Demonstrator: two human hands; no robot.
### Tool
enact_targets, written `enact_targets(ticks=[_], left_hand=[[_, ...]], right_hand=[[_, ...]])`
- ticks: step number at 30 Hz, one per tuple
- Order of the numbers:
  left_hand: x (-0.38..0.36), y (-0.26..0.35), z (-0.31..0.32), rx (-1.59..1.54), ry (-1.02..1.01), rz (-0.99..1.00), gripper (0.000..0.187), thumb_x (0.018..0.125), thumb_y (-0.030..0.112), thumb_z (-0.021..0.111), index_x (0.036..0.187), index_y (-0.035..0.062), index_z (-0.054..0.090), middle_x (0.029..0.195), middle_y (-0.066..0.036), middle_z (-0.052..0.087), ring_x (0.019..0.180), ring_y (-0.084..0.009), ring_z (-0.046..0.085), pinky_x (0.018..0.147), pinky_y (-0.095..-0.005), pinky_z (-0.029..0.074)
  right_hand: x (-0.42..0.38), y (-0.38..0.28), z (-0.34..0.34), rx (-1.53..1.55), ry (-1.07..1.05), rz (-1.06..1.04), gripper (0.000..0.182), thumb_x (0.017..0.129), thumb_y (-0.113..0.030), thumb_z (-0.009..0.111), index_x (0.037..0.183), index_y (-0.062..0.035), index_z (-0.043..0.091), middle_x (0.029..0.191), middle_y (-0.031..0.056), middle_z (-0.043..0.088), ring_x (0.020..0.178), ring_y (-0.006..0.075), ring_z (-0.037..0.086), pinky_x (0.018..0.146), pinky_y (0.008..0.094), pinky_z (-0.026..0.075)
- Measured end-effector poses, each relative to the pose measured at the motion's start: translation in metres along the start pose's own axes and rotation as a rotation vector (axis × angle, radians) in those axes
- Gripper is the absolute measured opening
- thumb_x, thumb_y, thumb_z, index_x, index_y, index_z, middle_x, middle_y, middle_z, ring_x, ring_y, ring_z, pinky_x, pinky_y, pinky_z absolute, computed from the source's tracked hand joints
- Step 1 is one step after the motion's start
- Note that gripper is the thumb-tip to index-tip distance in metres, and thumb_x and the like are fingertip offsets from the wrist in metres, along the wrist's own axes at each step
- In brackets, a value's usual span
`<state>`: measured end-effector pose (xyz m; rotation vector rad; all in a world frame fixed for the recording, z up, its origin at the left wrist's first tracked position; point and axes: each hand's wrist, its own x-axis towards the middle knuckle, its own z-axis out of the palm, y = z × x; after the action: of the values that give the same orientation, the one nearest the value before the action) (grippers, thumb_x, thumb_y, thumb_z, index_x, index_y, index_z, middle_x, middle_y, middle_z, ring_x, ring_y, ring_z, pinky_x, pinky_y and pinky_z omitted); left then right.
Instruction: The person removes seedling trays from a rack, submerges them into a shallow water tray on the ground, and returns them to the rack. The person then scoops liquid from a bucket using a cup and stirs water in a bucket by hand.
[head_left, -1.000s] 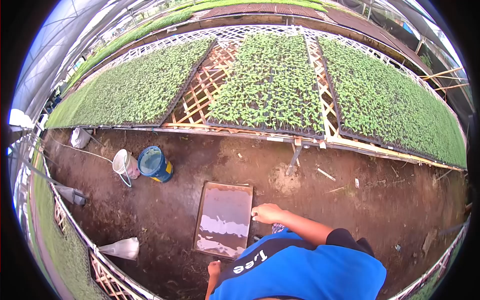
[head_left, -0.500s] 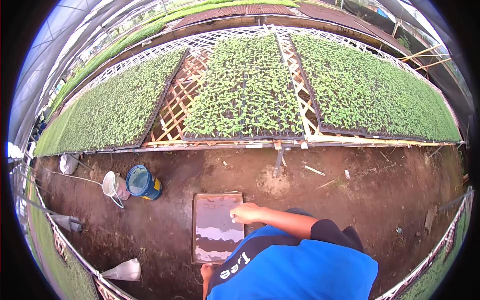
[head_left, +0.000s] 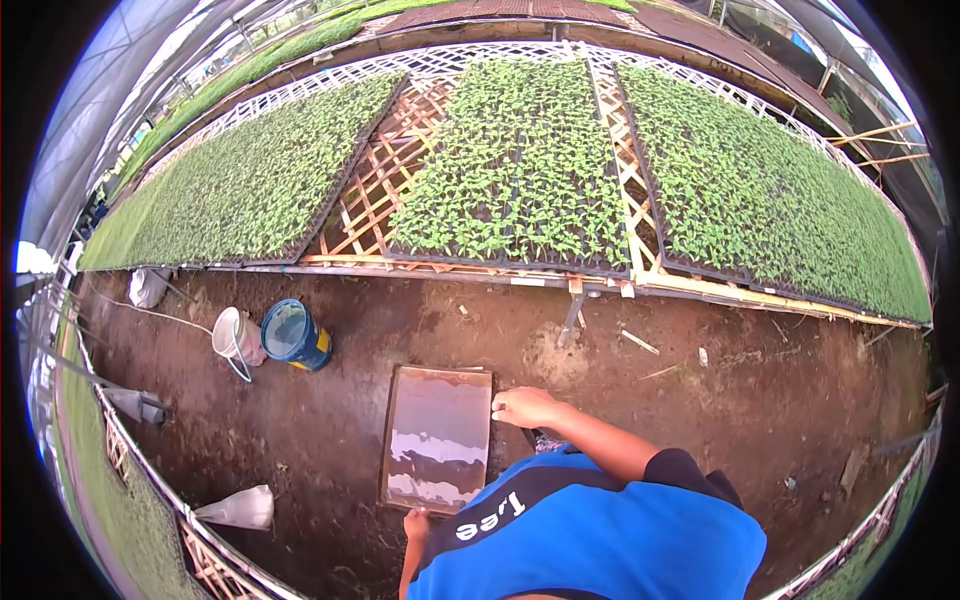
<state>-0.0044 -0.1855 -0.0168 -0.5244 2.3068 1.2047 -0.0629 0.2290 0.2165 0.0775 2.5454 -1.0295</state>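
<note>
A shallow rectangular tray point(head_left: 440, 400) with a wet, reflective surface lies on the brown ground in front of the person. My right hand point(head_left: 525, 408) is at the tray's right edge, its fingers curled together; whether they pinch the rim is too small to tell. Near the tray's bottom edge is my left hand point(head_left: 417, 524), its fingers at the rim and partly hidden, so its grip cannot be made out.
Beyond the tray, green seedlings point(head_left: 510, 170) cover a raised lattice bench point(head_left: 385, 185). A blue bucket point(head_left: 290, 335) and a whitish bucket point(head_left: 236, 337) stand at left. A white sack point(head_left: 240, 508) lies lower left.
My right hand has moved right, from above the tray's surface to its right edge. The camera view has shifted, and the tray appears slightly tilted compared with before.
</note>
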Motion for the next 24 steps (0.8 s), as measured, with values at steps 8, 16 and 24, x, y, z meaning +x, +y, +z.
enact_targets(ticks=[8,16,24], left_hand=[[-0.011,0.016,-0.001,0.324,0.018,0.072,0.027,0.076,0.027,0.057,0.074,0.0005,0.061,0.064,-0.011,0.059,0.061,-0.0173,0.056,0.061,-0.0323,0.043],[0.007,-0.016,0.000,0.171,-0.032,0.037,0.031,0.074,0.029,0.061,0.077,-0.0013,0.060,0.068,-0.012,0.061,0.064,-0.0187,0.057,0.062,-0.0328,0.044],[0.004,-0.006,-0.007,0.184,-0.018,0.050,0.032,0.074,0.030,0.060,0.078,-0.0026,0.059,0.069,-0.013,0.061,0.065,-0.0192,0.058,0.063,-0.0327,0.044]], right_hand=[[-0.017,0.010,0.001,-0.009,0.004,0.043,0.030,0.077,-0.033,0.052,0.097,-0.0115,0.057,0.092,0.0099,0.060,0.086,0.0268,0.057,0.073,0.0371,0.044],[-0.017,0.020,0.018,0.035,0.022,0.009,0.023,0.075,-0.030,0.055,0.087,-0.0113,0.058,0.084,0.0086,0.061,0.080,0.0253,0.058,0.068,0.0367,0.044],[-0.030,0.012,0.010,0.061,0.069,0.044,0.026,0.074,-0.037,0.055,0.075,-0.0108,0.058,0.074,0.0087,0.060,0.075,0.0274,0.058,0.064,0.0385,0.044]])
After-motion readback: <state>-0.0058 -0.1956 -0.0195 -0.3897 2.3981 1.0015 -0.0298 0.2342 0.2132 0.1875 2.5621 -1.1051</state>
